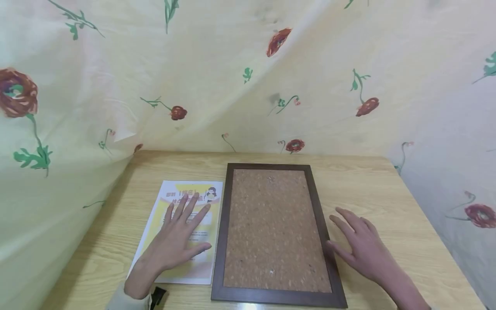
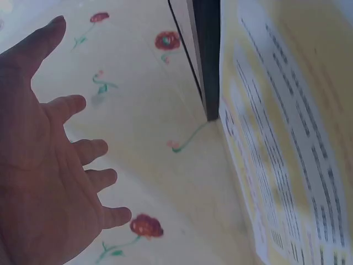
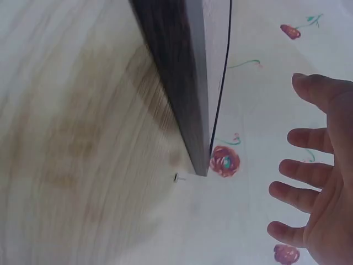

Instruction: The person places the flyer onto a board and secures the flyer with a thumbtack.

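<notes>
A cork board (image 1: 277, 232) in a dark brown wooden frame lies upright-wise on the table, its short sides toward and away from me. Just left of it lies a printed yellow and white poster (image 1: 203, 271) with a cartoon figure near its top. Over the poster hovers my left hand (image 1: 176, 241), fingers spread and holding nothing; in the left wrist view a gap shows between its palm and the printed sheet (image 2: 309, 165). My right hand (image 1: 362, 247) is held beside the board's right edge, its thumb overlapping the frame in the head view, fingers loosely extended and nothing in them.
The light wood table (image 1: 379, 193) runs out to the right of the board and behind it. Pale cloth (image 1: 217, 77) with red flowers hangs at the back and both sides. A small black object (image 1: 158, 297) shows by the left sleeve.
</notes>
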Tool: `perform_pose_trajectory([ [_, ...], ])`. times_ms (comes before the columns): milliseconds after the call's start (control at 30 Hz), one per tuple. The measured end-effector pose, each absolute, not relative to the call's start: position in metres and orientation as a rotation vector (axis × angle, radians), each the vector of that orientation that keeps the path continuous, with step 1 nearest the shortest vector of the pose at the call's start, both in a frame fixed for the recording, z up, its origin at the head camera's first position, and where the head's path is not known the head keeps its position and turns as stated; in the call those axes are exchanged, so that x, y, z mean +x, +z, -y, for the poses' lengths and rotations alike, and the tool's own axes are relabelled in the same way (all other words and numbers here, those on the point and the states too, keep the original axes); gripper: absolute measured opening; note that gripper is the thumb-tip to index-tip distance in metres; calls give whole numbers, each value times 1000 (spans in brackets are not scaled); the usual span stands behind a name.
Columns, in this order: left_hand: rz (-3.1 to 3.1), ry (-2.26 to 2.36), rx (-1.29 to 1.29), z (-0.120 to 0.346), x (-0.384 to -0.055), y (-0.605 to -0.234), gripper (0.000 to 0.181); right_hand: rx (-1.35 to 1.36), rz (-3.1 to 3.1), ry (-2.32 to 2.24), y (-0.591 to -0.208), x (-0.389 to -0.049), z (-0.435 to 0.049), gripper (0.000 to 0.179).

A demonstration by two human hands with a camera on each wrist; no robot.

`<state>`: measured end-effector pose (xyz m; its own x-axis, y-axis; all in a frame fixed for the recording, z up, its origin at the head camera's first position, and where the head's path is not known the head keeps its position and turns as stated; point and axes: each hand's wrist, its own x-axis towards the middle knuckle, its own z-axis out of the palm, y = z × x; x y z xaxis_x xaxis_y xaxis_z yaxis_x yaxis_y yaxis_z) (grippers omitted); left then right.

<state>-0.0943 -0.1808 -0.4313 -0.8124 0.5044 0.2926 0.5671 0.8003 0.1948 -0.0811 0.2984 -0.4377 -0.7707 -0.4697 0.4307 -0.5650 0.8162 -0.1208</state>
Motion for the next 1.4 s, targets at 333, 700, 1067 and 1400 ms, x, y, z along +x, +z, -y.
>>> perform_pose_trajectory([
  [333, 2880, -506, -585, 210, -101, -436, 92, 731, 2623, 319, -446, -101, -318, 62],
  [700, 3099, -722, -68, 238, -99, -442, 105, 741, 2660, 420, -463, -119, -336, 58],
  [1067, 3198, -796, 200, 244, -93, -448, 114, 575, 2930, 509, -466, -127, -334, 49],
  [1400, 3221, -746, 391, 243, -87, -452, 92, 492, 2940, 542, -473, -135, -331, 32],
])
